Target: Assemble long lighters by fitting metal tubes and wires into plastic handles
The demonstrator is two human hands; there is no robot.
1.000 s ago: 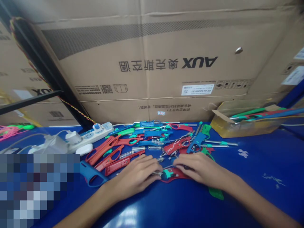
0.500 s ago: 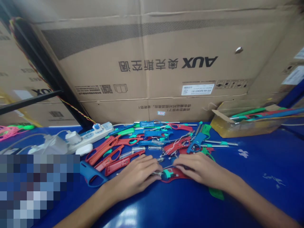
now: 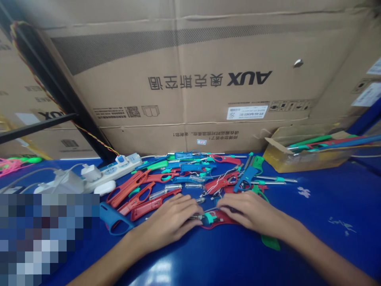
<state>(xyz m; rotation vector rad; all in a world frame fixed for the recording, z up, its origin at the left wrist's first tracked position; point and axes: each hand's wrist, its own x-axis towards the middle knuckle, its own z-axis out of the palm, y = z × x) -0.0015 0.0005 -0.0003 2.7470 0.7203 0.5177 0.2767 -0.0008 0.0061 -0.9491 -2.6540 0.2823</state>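
Hardly any movement is seen since the earlier frame: the view is shifted slightly, and both hands are kept in place. On the blue tabletop (image 3: 205,258), a red lighter half-shell (image 3: 228,221) is set between them, with a teal plastic part (image 3: 210,217) in it. A thin metal piece (image 3: 196,217) is pinched narrowly by the left hand (image 3: 178,216). The shell's right end is covered by the right hand (image 3: 251,210); whether anything is gripped there cannot be told.

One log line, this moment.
left hand: at red casing, left end; right hand: over its right end; teal part: between hands; grip: partly hidden
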